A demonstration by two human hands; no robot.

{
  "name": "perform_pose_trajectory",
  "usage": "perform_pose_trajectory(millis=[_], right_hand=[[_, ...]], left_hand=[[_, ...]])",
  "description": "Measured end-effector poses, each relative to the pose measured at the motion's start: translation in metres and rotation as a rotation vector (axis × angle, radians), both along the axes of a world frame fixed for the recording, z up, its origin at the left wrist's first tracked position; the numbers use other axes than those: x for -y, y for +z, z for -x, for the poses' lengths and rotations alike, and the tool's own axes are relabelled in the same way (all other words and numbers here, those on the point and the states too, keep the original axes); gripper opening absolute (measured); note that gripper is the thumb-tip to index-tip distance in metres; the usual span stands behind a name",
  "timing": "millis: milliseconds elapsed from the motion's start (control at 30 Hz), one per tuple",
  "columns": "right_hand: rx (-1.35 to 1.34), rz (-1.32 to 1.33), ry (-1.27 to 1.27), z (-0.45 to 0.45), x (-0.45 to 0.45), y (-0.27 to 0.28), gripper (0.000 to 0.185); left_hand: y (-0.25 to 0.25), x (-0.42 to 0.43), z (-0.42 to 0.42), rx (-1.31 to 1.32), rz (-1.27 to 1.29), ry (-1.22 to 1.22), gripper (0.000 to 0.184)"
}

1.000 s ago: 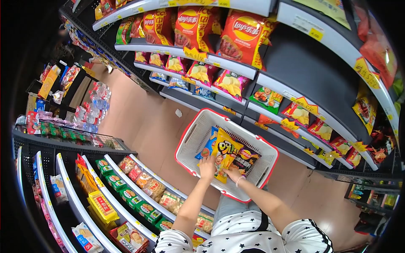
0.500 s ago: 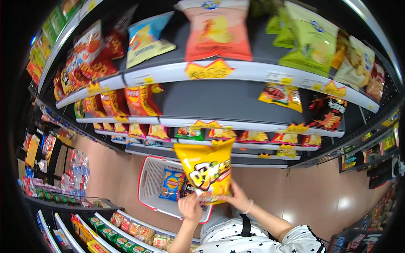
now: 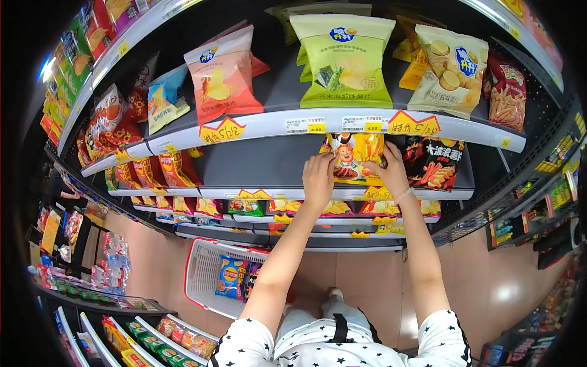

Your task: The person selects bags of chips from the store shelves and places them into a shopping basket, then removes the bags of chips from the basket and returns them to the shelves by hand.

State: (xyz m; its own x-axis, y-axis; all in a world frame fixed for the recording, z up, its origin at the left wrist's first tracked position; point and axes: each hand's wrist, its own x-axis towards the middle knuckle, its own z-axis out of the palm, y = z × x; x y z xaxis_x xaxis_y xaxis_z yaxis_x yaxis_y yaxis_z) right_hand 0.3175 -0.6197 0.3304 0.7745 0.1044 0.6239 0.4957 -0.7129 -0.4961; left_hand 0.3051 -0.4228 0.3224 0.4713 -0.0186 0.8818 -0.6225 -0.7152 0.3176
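Note:
A yellow snack bag [image 3: 353, 160] with a cartoon figure on its front stands on the second shelf [image 3: 263, 162], just under the upper shelf's price rail. My left hand [image 3: 319, 174] grips its left side, fingers bent around the edge. On its right side my right hand [image 3: 389, 166] holds on, thumb across the front. A black chip bag [image 3: 433, 164] stands just right of my right hand. Below and left, a white basket [image 3: 197, 272] with a red rim rests on the floor, holding a blue chip bag [image 3: 231, 276] and a dark bag [image 3: 252, 278].
Above my hands, the upper shelf carries a green bag [image 3: 344, 64], a pink bag [image 3: 223, 76] and a cream bag [image 3: 449, 70]. Red bags [image 3: 177, 168] stand left on the second shelf. Lower shelves hold more snacks; another rack [image 3: 122, 342] stands behind at lower left.
Both hands have reached forward from near my body to the second shelf. The yellow bag with big black lettering no longer shows in front of me. The view has shifted right.

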Motion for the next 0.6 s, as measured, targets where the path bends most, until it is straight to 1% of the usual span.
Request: perform_pose_trajectory(millis=[33,67,133,167,267,300,333,367,400,433,467,500,567,600], right_hand=[[-0.050,-0.089,0.040,-0.005,0.001,-0.002,0.062],[-0.058,-0.091,0.046,-0.010,0.003,-0.006,0.062],[-0.029,-0.135,0.040,-0.017,0.002,-0.015,0.056],[-0.127,-0.240,0.082,-0.009,-0.002,-0.010,0.058],[-0.176,-0.280,0.110,0.011,-0.008,-0.017,0.052],[-0.145,-0.220,0.075,0.011,-0.006,-0.027,0.048],[-0.092,-0.214,0.070,0.010,-0.005,-0.037,0.048],[-0.086,-0.174,0.019,0.015,-0.007,-0.037,0.053],[0.020,-0.057,-0.091,0.018,-0.009,-0.044,0.061],[0.066,-0.057,-0.131,0.028,-0.016,-0.037,0.065],[0.080,-0.106,-0.213,0.041,-0.025,-0.036,0.062],[0.048,-0.206,-0.235,0.059,-0.039,-0.026,0.057],[0.091,-0.341,-0.277,0.089,-0.059,-0.051,0.043],[0.024,-0.364,-0.291,0.110,-0.074,-0.067,0.039]], left_hand=[[-0.004,0.001,-0.005,-0.009,-0.002,0.001,0.012],[-0.006,0.002,-0.007,-0.023,-0.002,0.005,0.011],[-0.012,-0.001,-0.007,-0.063,-0.015,-0.007,0.013],[-0.014,-0.004,-0.006,-0.093,-0.028,-0.025,0.015],[-0.015,-0.017,0.016,-0.179,-0.044,-0.033,0.019],[-0.020,-0.024,0.025,-0.189,-0.039,-0.070,0.025],[-0.029,-0.033,0.038,-0.210,-0.037,-0.046,0.025],[-0.040,-0.043,0.053,-0.231,0.011,-0.059,0.026],[-0.051,-0.056,0.072,-0.251,0.061,-0.068,0.027],[-0.065,-0.071,0.093,-0.274,0.064,-0.039,0.027],[-0.082,-0.087,0.116,-0.318,0.098,0.043,0.028],[-0.101,-0.103,0.140,-0.362,0.131,0.123,0.030],[-0.153,-0.144,0.188,-0.516,0.136,0.270,0.032],[-0.172,-0.167,0.213,-0.662,0.131,0.336,0.032]])
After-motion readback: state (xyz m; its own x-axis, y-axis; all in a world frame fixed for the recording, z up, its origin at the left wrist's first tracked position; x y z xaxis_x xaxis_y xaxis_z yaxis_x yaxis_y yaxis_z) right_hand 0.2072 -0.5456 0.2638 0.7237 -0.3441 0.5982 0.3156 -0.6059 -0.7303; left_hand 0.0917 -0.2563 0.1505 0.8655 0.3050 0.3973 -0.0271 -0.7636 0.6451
